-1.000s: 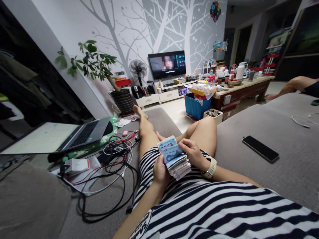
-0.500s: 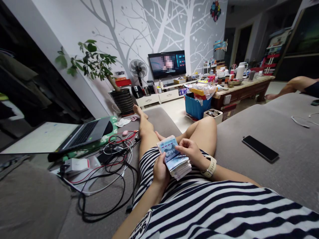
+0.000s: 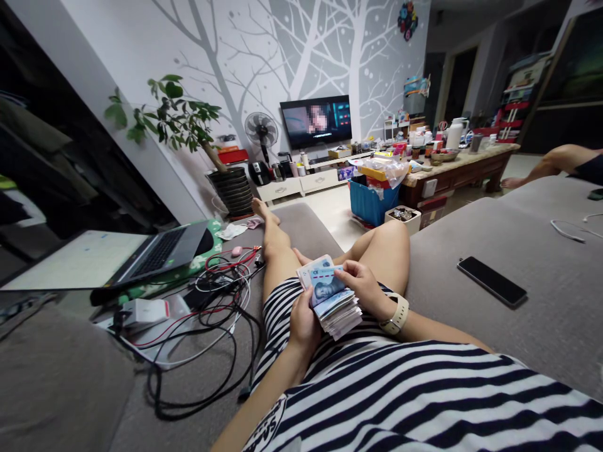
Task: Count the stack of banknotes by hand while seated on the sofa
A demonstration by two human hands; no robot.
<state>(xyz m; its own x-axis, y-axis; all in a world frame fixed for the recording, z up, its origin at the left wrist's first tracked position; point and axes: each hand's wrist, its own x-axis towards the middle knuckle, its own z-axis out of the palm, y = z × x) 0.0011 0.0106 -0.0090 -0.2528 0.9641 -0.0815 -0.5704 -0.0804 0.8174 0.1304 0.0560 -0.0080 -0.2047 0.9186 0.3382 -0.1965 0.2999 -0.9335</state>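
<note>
Closest in, a striped top [image 3: 400, 389] in navy and white knit is seen, soft and a bit stretched. Right above it, on the lap, a thick stack of banknotes [image 3: 340, 314] is cradled in the left hand [image 3: 304, 320], fingers curled under and the thumb pressed on the near edge. The top note [image 3: 325, 285], bluish and printed with a portrait, is pinched at its far edge by the right hand [image 3: 360, 285] and lifted off the rest.

Tip-wise: the leafing probably goes best if the stack is kept squeezed low by that left thumb, so only one sheet gets peeled. The paper looks thin and slightly fanned at the edges, so two notes could easily be dragged together.

A pale rubbery watch [image 3: 398, 316] is worn on the right wrist. To the left, a tangle of black, red and white cables [image 3: 211, 307] is spread over the grey woven sofa [image 3: 541, 301]; to the right, a flat glossy phone [image 3: 492, 281] is laid face up. Further out, an open laptop [image 3: 160, 254], a blue plastic bin [image 3: 372, 201], a leafy plant [image 3: 174, 119] and a TV [image 3: 315, 121] can be made out.
</note>
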